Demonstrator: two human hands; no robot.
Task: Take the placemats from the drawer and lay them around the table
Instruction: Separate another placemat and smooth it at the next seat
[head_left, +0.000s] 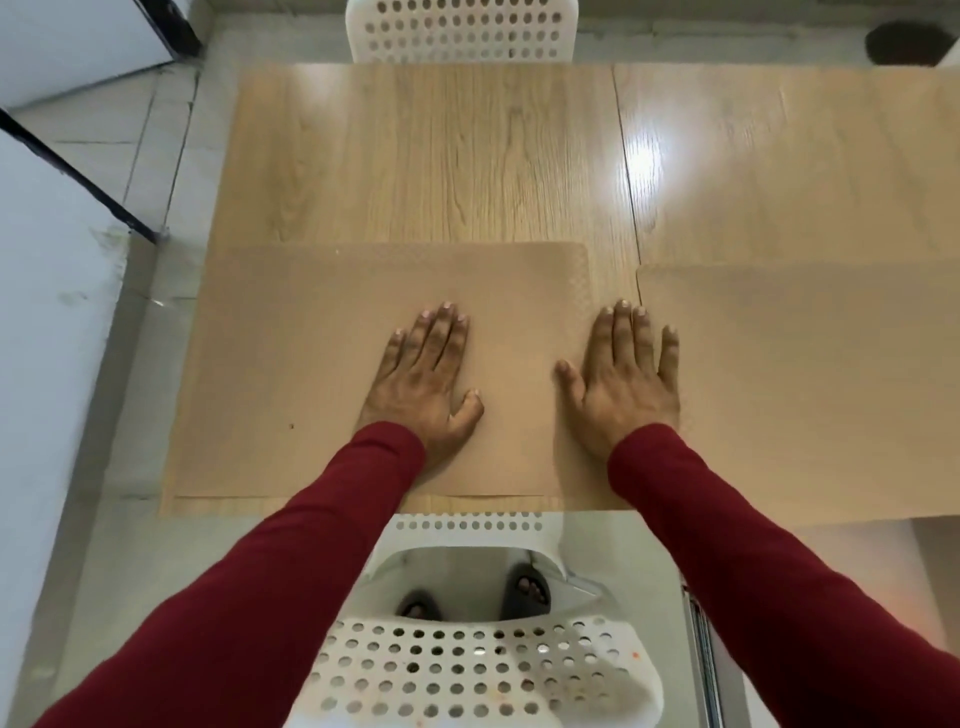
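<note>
pressing flat, my left hand (423, 382) lies palm-down, fingers straight and close together, on the tan placemat (311, 364) at the centre of the frame. my right hand (626, 379) rests beside it, fingers straight and slightly spread, across that mat's right edge. a second placemat (805, 389) lies just beside it at right on the wooden table (441, 156). white perforated chairs stand at the top (460, 28) and bottom (483, 670) of the frame.

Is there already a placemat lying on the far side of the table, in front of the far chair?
No, the table before the far chair is bare wood.
</note>
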